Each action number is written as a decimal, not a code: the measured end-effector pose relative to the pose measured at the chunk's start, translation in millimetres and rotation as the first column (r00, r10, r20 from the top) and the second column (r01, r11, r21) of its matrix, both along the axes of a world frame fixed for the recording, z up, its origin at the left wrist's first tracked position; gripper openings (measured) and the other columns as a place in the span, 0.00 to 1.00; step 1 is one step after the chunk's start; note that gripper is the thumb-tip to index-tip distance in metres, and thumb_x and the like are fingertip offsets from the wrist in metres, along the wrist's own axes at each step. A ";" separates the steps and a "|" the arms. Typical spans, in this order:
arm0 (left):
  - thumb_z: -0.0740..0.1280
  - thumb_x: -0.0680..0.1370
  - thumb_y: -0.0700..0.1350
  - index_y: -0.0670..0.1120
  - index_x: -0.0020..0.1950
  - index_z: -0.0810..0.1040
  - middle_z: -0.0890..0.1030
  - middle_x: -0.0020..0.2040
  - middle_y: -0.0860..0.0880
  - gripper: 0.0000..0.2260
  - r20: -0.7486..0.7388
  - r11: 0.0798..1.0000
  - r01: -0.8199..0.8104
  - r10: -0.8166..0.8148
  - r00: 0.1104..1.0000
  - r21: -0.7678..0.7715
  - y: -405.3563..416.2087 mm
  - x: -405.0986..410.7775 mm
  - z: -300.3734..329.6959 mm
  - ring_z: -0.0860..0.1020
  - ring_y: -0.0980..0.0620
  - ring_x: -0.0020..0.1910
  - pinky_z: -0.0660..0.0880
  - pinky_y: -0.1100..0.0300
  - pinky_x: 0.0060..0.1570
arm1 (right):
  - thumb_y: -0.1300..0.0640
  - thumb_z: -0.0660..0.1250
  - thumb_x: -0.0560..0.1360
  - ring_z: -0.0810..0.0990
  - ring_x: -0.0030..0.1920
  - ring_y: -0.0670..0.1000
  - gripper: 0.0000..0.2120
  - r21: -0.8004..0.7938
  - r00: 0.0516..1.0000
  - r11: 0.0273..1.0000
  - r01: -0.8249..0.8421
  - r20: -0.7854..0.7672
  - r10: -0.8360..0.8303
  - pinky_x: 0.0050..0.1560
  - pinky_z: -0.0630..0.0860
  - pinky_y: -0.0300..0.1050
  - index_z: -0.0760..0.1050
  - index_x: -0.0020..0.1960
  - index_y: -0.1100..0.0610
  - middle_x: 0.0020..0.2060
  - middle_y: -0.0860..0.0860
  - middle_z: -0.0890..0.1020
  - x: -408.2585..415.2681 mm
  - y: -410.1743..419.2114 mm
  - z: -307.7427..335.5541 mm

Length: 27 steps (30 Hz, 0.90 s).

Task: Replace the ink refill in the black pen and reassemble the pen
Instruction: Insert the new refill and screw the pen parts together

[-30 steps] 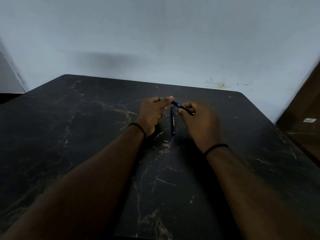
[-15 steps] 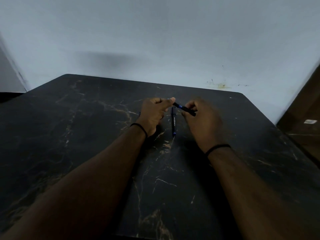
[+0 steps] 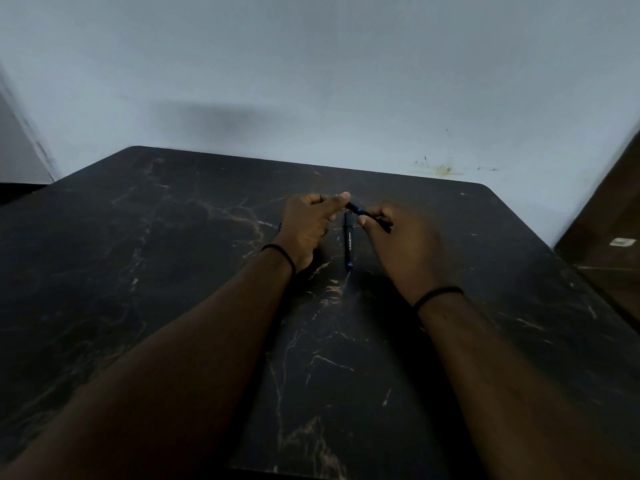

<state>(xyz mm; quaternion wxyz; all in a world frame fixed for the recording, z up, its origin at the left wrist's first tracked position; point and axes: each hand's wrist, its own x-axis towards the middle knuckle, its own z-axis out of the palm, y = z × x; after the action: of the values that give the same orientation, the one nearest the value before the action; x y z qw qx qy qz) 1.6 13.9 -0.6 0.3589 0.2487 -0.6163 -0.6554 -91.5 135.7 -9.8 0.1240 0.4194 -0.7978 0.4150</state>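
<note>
A dark marble-patterned table [image 3: 173,271] with pale brown veins fills most of the view, set against a plain grey-white wall [image 3: 311,64], and the person's two forearms reach out over it towards its far middle. The left hand [image 3: 308,226] and the right hand [image 3: 405,244] meet there around the black pen [image 3: 360,212], which is held just above the tabletop, slanting from far left to near right. The left hand's thumb and forefinger are pinched together on the pen's far-left end, with the other fingers curled under; the right hand's fingers are curled round the near-right stretch of the barrel. Judging by this two-handed grip at the joint, the task seems to be at an early or middle stage, with the pen being twisted or pulled apart, or pushed back together; which of these cannot be told, and no refill is visible. A second dark pen-like piece [image 3: 348,244] lies on the table between the hands, pointing near to far, with pale lettering along it and a blue near tip. The held pen looks slim and black, with a narrow blue band where the two hands' grips meet.
</note>
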 end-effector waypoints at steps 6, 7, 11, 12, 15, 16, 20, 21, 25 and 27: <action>0.72 0.76 0.47 0.44 0.40 0.79 0.72 0.32 0.49 0.08 -0.018 1.000 0.005 -0.005 1.000 -0.005 -1.6 0.5 -1.8 0.62 0.57 0.21 0.58 0.67 0.17 | 0.50 0.72 0.75 0.75 0.37 0.39 0.05 -0.030 0.993 0.999 -0.013 0.115 0.016 0.33 0.63 0.33 0.76 0.48 0.46 0.36 0.41 0.76 2.1 -4.6 -3.2; 0.72 0.76 0.46 0.45 0.40 0.79 0.72 0.32 0.49 0.08 -0.020 1.000 0.005 -0.005 1.000 -0.004 -1.7 0.0 -2.0 0.62 0.57 0.22 0.57 0.67 0.17 | 0.51 0.74 0.73 0.75 0.37 0.40 0.09 -0.064 0.990 0.998 -0.012 0.138 0.021 0.33 0.64 0.33 0.75 0.47 0.46 0.37 0.42 0.77 2.6 -4.3 -3.7; 0.72 0.76 0.47 0.45 0.39 0.79 0.73 0.32 0.50 0.08 -0.026 1.000 0.001 0.000 1.000 0.007 -2.8 -1.0 -2.0 0.61 0.57 0.21 0.56 0.68 0.17 | 0.52 0.73 0.74 0.75 0.36 0.42 0.06 -0.040 0.994 0.999 0.006 0.108 -0.002 0.33 0.68 0.35 0.77 0.43 0.51 0.37 0.44 0.79 2.0 -5.9 -5.4; 0.72 0.76 0.47 0.45 0.40 0.79 0.73 0.32 0.50 0.08 -0.032 1.000 0.001 -0.001 0.999 0.012 -3.5 -0.7 -2.0 0.61 0.57 0.21 0.56 0.68 0.17 | 0.51 0.71 0.75 0.76 0.36 0.43 0.06 -0.024 0.995 1.000 -0.005 0.099 0.008 0.34 0.70 0.38 0.78 0.43 0.52 0.36 0.46 0.80 1.6 -7.3 -6.2; 0.72 0.76 0.47 0.44 0.41 0.79 0.74 0.31 0.51 0.08 -0.049 1.000 0.001 0.000 0.999 0.025 -4.3 0.5 -2.0 0.62 0.57 0.21 0.56 0.68 0.17 | 0.49 0.64 0.80 0.77 0.34 0.49 0.14 0.018 0.994 0.999 -0.048 0.094 0.047 0.36 0.71 0.45 0.78 0.40 0.55 0.33 0.50 0.81 3.2 -12.4 -8.6; 0.72 0.76 0.46 0.44 0.41 0.79 0.74 0.31 0.51 0.08 -0.052 1.000 0.001 0.000 0.999 0.026 -4.1 0.8 -1.9 0.62 0.57 0.21 0.55 0.68 0.18 | 0.49 0.63 0.80 0.78 0.34 0.49 0.14 0.007 0.991 0.998 -0.063 0.116 0.062 0.36 0.71 0.45 0.77 0.40 0.54 0.34 0.50 0.81 3.6 -13.9 -9.4; 0.72 0.76 0.46 0.44 0.42 0.80 0.74 0.30 0.51 0.07 -0.058 1.000 0.015 -0.014 0.998 0.014 -1.9 1.7 -1.2 0.62 0.57 0.21 0.55 0.68 0.18 | 0.50 0.73 0.74 0.75 0.37 0.40 0.08 -0.100 0.971 0.992 -0.070 0.219 0.091 0.35 0.67 0.38 0.73 0.46 0.47 0.37 0.42 0.77 4.9 -15.2 -11.5; 0.72 0.76 0.46 0.44 0.41 0.80 0.74 0.30 0.52 0.07 -0.060 1.000 0.016 -0.015 0.998 0.012 -1.9 2.0 -1.2 0.62 0.57 0.22 0.55 0.68 0.18 | 0.51 0.74 0.73 0.74 0.36 0.39 0.10 -0.104 0.977 0.993 -0.048 0.203 0.068 0.33 0.65 0.36 0.72 0.45 0.46 0.36 0.41 0.75 4.7 -14.1 -12.5; 0.72 0.76 0.46 0.46 0.39 0.80 0.74 0.29 0.52 0.07 -0.058 1.000 0.010 -0.010 0.998 0.006 -3.1 2.2 -2.0 0.62 0.56 0.22 0.56 0.68 0.18 | 0.49 0.69 0.77 0.75 0.36 0.41 0.08 -0.057 0.986 0.998 -0.015 0.165 0.024 0.33 0.67 0.40 0.73 0.40 0.48 0.35 0.44 0.78 2.6 -10.9 -11.6; 0.72 0.76 0.47 0.46 0.39 0.80 0.74 0.29 0.52 0.08 -0.056 1.000 0.005 -0.004 0.998 0.014 -3.9 1.1 -2.4 0.62 0.57 0.21 0.56 0.68 0.18 | 0.46 0.62 0.81 0.77 0.35 0.48 0.14 0.011 0.988 1.000 -0.019 0.151 0.017 0.35 0.71 0.45 0.77 0.43 0.53 0.35 0.49 0.80 2.8 -12.3 -10.4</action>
<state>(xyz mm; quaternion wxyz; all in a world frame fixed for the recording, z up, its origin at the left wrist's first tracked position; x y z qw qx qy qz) 2.7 10.0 -3.0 0.3727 0.2313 -0.6019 -0.6673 -88.8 123.5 -20.2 0.0569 0.3946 -0.8038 0.4415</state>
